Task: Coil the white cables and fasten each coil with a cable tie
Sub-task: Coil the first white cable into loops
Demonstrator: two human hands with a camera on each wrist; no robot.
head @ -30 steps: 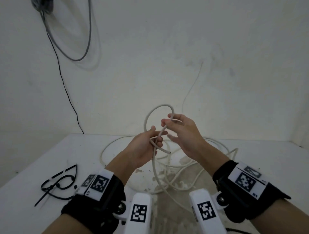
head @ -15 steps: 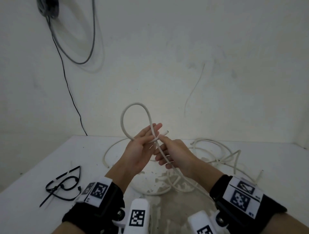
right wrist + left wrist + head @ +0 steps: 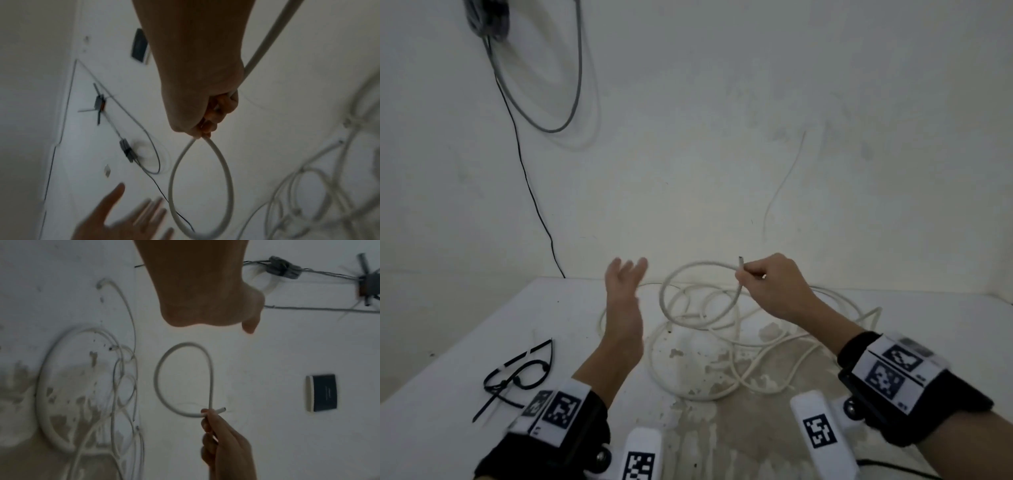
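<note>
1. White round cable (image 3: 700, 298), thin and flexible, lies in loose tangled loops on the flat white table (image 3: 465, 342), with one single loop lifted clear above the heap.
2. Right hand (image 3: 774, 287) grips that loop where the cable crosses itself, fingers and thumb curled tight on it; the cut end (image 3: 740, 262) sticks up just past the fingertips.
3. Left hand (image 3: 625, 301) hangs in the air to the left of the lifted loop, apart from it, fingers straight and slightly spread, holding nothing.
4. Black plastic cable ties (image 3: 517, 375) lie in a small bundle on the table, well to the left of the white cable heap.
5. Grey cable (image 3: 544, 85) loops down the wall behind the white cable heap.
</note>
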